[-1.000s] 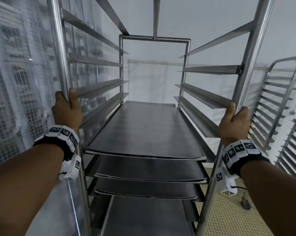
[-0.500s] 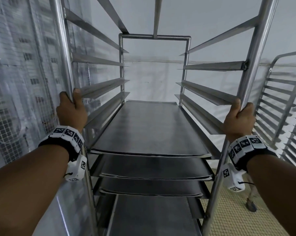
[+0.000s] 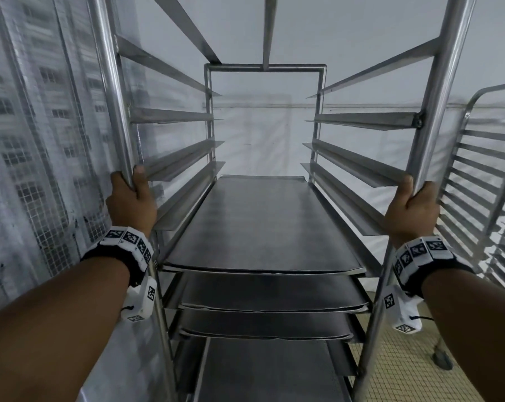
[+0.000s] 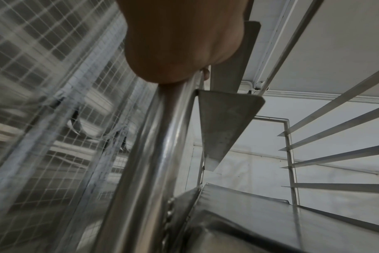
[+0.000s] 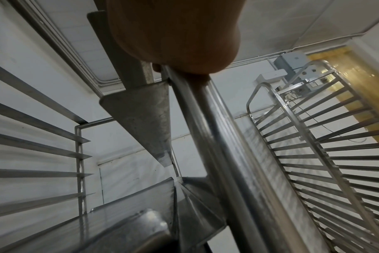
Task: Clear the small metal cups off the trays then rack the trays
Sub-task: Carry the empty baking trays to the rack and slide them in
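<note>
A tall steel tray rack (image 3: 437, 82) fills the head view. Several flat metal trays (image 3: 260, 227) lie one above another on its lower runners, all bare; no small cups are in view. My left hand (image 3: 129, 198) grips the rack's front left post (image 3: 112, 97), thumb on the inner side. My right hand (image 3: 411, 210) grips the front right post in the same way. In the left wrist view the palm (image 4: 180, 42) wraps the post (image 4: 149, 154); the right wrist view shows the palm (image 5: 175, 34) on its post (image 5: 216, 137).
A wire-mesh window wall (image 3: 28, 169) stands close on the left. A second, bare rack (image 3: 483, 184) stands close on the right, with another behind it. A white wall (image 3: 263, 134) lies beyond the rack. Tan tiled floor (image 3: 402, 367) shows at the lower right.
The rack and the view have shifted against the surroundings: the mesh wall and the neighbouring rack have slid past. Both hands keep their grip on the posts.
</note>
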The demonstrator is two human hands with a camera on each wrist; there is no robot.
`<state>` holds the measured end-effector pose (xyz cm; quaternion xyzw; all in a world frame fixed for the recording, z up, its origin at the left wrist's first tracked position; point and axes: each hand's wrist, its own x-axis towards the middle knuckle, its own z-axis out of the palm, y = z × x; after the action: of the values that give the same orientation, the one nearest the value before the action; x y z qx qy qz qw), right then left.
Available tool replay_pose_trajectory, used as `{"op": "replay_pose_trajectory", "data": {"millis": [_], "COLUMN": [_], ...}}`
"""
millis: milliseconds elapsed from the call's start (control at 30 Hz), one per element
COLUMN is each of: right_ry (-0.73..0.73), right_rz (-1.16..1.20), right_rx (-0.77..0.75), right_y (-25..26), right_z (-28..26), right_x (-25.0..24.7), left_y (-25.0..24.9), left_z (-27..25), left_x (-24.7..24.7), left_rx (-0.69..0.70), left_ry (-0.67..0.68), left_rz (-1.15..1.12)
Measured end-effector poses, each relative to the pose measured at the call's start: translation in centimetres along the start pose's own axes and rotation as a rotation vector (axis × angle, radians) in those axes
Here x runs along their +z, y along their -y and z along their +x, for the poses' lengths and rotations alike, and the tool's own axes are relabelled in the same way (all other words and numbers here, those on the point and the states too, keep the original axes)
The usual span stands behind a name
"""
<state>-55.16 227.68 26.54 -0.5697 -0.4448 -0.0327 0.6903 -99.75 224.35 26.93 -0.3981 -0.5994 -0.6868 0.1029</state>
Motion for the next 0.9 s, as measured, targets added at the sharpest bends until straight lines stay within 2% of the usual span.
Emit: {"op": "replay_pose_trajectory", "data": {"millis": [367, 900], "right_ry": [0.009, 0.022], "right_rz": [-0.078, -0.067], "right_rx": [0.007, 0.008], "right_y": [-1.7, -6.6], "right_z": [2.4, 7.7], "right_x": [5.1, 12.8], "left_y": [2.6, 4.5], "left_z": [2.9, 5.0], "left_x": [6.1, 15.1], "left_rx": [0.016, 0.020], "left_ry": [-0.001, -0.008], "left_rz": [0.015, 0.005]}}
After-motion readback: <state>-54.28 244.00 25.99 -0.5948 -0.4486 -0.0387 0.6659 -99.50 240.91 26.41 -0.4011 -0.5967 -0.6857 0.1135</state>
